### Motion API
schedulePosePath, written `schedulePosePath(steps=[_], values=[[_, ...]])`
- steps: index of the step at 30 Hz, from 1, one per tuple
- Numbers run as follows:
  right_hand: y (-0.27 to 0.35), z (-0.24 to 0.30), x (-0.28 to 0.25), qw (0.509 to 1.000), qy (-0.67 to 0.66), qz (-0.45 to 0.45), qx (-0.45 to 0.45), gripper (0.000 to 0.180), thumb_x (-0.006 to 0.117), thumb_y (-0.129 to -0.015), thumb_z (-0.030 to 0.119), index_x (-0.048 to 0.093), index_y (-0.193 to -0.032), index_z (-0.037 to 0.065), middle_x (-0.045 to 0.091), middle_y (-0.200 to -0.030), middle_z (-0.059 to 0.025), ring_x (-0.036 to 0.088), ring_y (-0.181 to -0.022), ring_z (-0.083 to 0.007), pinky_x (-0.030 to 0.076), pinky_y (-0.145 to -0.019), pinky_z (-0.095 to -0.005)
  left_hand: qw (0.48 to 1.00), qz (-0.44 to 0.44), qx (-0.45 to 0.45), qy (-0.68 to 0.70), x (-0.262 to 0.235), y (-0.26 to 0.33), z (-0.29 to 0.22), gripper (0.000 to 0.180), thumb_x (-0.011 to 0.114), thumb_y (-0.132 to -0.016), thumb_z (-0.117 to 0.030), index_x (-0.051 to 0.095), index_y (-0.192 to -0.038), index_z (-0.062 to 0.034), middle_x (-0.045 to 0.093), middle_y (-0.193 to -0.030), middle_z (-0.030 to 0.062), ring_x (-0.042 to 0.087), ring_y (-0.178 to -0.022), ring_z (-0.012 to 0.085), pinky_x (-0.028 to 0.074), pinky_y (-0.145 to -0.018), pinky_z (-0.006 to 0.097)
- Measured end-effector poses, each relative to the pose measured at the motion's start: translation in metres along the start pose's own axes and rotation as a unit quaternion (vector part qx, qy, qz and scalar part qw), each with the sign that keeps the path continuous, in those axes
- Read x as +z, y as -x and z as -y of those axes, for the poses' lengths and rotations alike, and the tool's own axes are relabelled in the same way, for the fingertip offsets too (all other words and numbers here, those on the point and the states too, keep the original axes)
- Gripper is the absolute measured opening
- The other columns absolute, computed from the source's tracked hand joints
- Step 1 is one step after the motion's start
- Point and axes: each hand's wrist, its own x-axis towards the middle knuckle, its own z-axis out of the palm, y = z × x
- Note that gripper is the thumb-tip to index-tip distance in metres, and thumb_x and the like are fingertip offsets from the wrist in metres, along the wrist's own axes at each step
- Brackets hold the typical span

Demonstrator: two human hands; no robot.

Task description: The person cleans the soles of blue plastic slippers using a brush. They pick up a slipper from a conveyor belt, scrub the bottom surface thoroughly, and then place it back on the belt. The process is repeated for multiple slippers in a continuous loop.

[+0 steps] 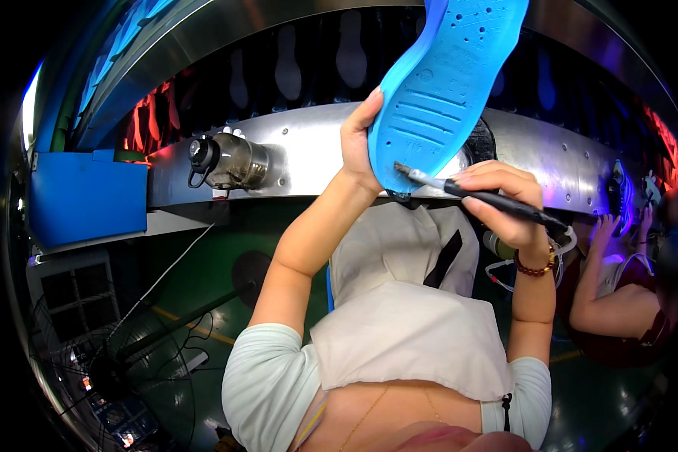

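My left hand (360,143) grips the edge of a bright blue shoe sole (433,98), thumb and fingers around its left side. The sole is held tilted up above the bench, its grooved and dimpled face toward me. In my right hand (508,200) is a black-handled brush (497,200), closed in the fingers. Its dark tip touches or nearly touches the lower end of the sole. A white tube (569,241) runs by the back end of the handle.
A grey metal bench (301,139) runs across in front of me, with a dark translucent bottle (237,160) on it. Behind it, sole-shaped pieces (287,64) line a dark conveyor. A blue box (90,197) stands left, above a fan (109,369). Another person's arm (603,301) is at right.
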Motion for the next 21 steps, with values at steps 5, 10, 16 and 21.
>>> schedulePosePath(steps=[5, 10, 16, 21], values=[[0.003, 0.012, 0.014, 0.978, 0.042, 0.180, -0.100, 0.019, 0.070, -0.068, 0.004, 0.065, -0.087, 0.004, 0.067, -0.089, -0.0100, 0.064, -0.084, -0.0255, 0.049, -0.074, -0.0328, 0.994, 0.033, -0.090, 0.059, 0.002, -0.003, -0.008, 0.059, 0.038, -0.091, -0.042, 0.043, -0.128, 0.0025, 0.050, -0.125, 0.0217, 0.053, -0.110, 0.0350, 0.040, -0.097, 0.048], [0.001, 0.009, 0.000, 0.992, 0.051, 0.111, -0.028, 0.021, 0.066, -0.071, 0.000, 0.066, -0.091, 0.004, 0.067, -0.097, -0.0122, 0.065, -0.078, -0.0261, 0.051, -0.067, -0.0292, 0.970, -0.061, -0.175, -0.160, 0.011, 0.004, -0.009, 0.053, 0.054, -0.086, -0.033, 0.047, -0.123, 0.0037, 0.056, -0.113, 0.0222, 0.060, -0.097, 0.0301, 0.049, -0.087, 0.041], [0.002, 0.013, -0.016, 0.973, 0.086, 0.210, -0.036, 0.017, 0.064, -0.074, 0.002, 0.067, -0.090, 0.007, 0.068, -0.096, -0.0064, 0.066, -0.079, -0.0250, 0.051, -0.061, -0.0286, 0.886, -0.118, -0.333, -0.301, 0.024, 0.010, -0.005, 0.064, 0.059, -0.082, -0.040, 0.045, -0.125, 0.0041, 0.053, -0.113, 0.0243, 0.059, -0.095, 0.0286, 0.050, -0.081, 0.036], [0.001, 0.014, -0.025, 0.898, 0.235, 0.371, 0.001, 0.019, 0.063, -0.074, 0.003, 0.065, -0.093, 0.008, 0.067, -0.093, -0.0083, 0.064, -0.087, -0.0244, 0.050, -0.068, -0.0306, 0.837, -0.097, -0.368, -0.394, 0.027, 0.014, -0.007, 0.067, 0.059, -0.082, -0.043, 0.043, -0.127, 0.0036, 0.051, -0.116, 0.0240, 0.058, -0.098, 0.0269, 0.050, -0.079, 0.033]])
